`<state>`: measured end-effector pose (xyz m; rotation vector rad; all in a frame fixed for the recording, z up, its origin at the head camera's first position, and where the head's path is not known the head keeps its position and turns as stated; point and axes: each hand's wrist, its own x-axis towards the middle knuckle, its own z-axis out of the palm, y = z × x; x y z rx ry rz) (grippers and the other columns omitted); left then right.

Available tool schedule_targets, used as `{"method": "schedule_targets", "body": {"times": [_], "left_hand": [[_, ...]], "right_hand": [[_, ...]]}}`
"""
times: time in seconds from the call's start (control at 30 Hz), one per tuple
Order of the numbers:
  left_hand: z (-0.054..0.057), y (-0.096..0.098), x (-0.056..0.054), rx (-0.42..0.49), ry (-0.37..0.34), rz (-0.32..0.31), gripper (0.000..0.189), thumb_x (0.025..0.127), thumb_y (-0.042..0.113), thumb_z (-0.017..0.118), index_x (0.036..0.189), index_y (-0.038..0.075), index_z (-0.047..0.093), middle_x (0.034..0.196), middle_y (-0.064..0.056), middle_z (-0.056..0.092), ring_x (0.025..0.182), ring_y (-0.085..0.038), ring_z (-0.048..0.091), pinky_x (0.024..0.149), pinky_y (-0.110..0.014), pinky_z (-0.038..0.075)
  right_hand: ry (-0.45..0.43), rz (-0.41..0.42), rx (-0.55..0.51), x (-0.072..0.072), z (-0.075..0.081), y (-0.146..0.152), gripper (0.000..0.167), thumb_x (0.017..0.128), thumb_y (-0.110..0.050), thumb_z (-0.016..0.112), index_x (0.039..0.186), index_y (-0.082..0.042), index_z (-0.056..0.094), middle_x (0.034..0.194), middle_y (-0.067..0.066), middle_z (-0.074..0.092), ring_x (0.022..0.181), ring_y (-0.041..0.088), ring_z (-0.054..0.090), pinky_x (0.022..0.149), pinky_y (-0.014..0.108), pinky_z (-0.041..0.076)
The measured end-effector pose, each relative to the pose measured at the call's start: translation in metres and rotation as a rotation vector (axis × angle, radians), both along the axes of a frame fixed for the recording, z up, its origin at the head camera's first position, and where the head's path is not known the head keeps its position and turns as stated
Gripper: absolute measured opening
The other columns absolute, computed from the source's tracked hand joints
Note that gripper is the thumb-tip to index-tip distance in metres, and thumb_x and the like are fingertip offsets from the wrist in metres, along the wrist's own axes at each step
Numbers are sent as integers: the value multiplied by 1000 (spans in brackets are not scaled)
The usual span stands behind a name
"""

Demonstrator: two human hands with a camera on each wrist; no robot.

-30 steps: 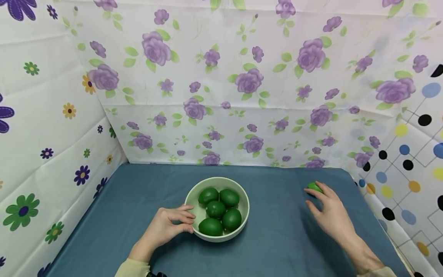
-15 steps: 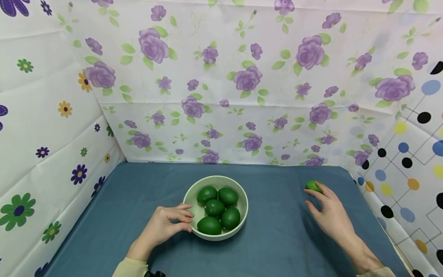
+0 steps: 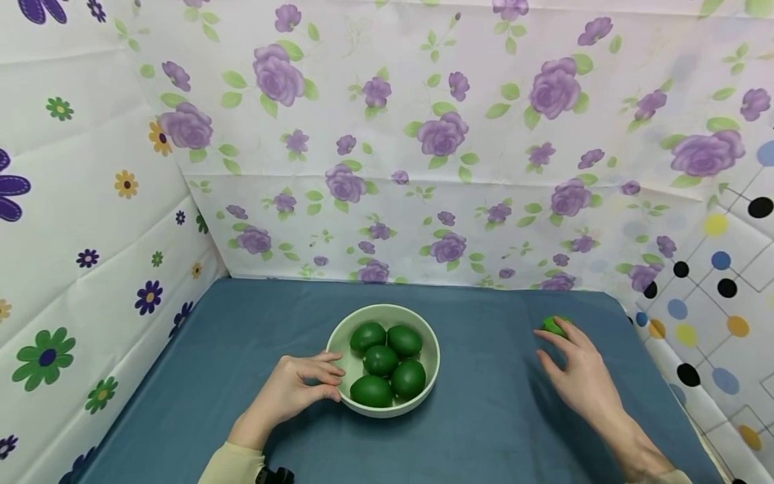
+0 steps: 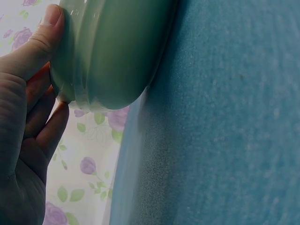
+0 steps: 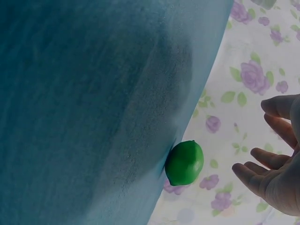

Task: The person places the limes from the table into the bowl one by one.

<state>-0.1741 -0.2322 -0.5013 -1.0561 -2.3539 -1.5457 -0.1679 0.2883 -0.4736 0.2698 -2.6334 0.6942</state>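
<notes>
A pale green bowl (image 3: 431,376) stands on the blue cloth with several dark green, lime-like fruits (image 3: 379,361) in it. My left hand (image 3: 300,384) holds the bowl's left rim. In the left wrist view the thumb (image 4: 47,33) lies against the bowl's wall (image 4: 122,51). My right hand (image 3: 580,376) hovers at the right with its fingers spread and relaxed, holding nothing. Just past its fingertips a bright green lime (image 3: 551,327) lies on the cloth, partly hidden by the hand in the head view. The right wrist view shows a gap between the lime (image 5: 184,163) and the fingers.
A blue cloth (image 3: 484,403) covers the table. Flower-printed sheets (image 3: 399,222) hang along the back and the left side (image 3: 115,282). A sheet with coloured dots (image 3: 719,316) closes off the right. A dark wrist strap (image 3: 275,475) shows at the left cuff.
The head view has shifted slightly. Both hands keep nearly the same places, the left on the bowl and the right near the lime.
</notes>
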Motion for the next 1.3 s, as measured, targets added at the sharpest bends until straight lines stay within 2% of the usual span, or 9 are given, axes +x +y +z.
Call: {"method": "schedule_targets", "body": {"times": [0.5, 0.57, 0.7, 0.8, 0.9, 1.07, 1.3], "left_hand": [[-1, 2, 1, 1, -5, 4, 16, 80, 11, 93, 94, 6, 87, 104, -14, 81, 126, -30, 70, 109, -43, 59], [0, 2, 2, 6, 0, 1, 16, 80, 10, 92, 94, 6, 87, 104, -14, 81, 126, -28, 70, 109, -44, 58], [-1, 2, 1, 11, 24, -2, 17, 79, 6, 93, 94, 5, 87, 104, -15, 81, 126, -29, 70, 109, -47, 58], [-2, 2, 0, 10, 18, 1, 17, 79, 7, 93, 94, 5, 87, 104, -14, 81, 126, -31, 70, 108, -47, 58], [0, 1, 0, 8, -2, 4, 17, 80, 10, 93, 95, 5, 87, 104, -14, 81, 126, -34, 70, 109, -46, 58], [-2, 0, -1, 2, -1, 6, 16, 80, 10, 93, 94, 5, 87, 104, -13, 81, 124, -38, 70, 110, -44, 58], [-1, -1, 0, -1, -19, -2, 17, 81, 13, 92, 95, 5, 87, 105, -14, 81, 125, -42, 68, 111, -39, 57]], "right_hand": [[10, 2, -14, -2, 3, 6, 38, 94, -4, 83, 131, -5, 75, 154, 32, 50, 140, 58, 45, 98, 81, 45], [-14, 2, -13, -5, 4, 11, 38, 95, -5, 82, 132, -4, 74, 155, 33, 48, 140, 59, 43, 99, 82, 44], [-148, -5, 5, -15, 2, 24, 48, 99, -13, 79, 144, -3, 66, 160, 38, 37, 146, 63, 33, 105, 85, 37], [-267, -7, 45, -28, -3, 37, 60, 102, -20, 76, 154, -2, 54, 163, 43, 27, 148, 67, 22, 109, 89, 29], [-334, -9, 93, -39, -9, 48, 67, 102, -23, 75, 158, 0, 48, 161, 47, 23, 147, 71, 17, 110, 90, 24], [-372, -19, 139, -49, -15, 57, 69, 101, -22, 76, 158, 2, 46, 159, 49, 24, 143, 73, 20, 110, 90, 25], [-365, -10, 166, -53, -19, 59, 68, 99, -15, 77, 158, 3, 47, 157, 49, 27, 141, 72, 26, 109, 88, 31]]}}
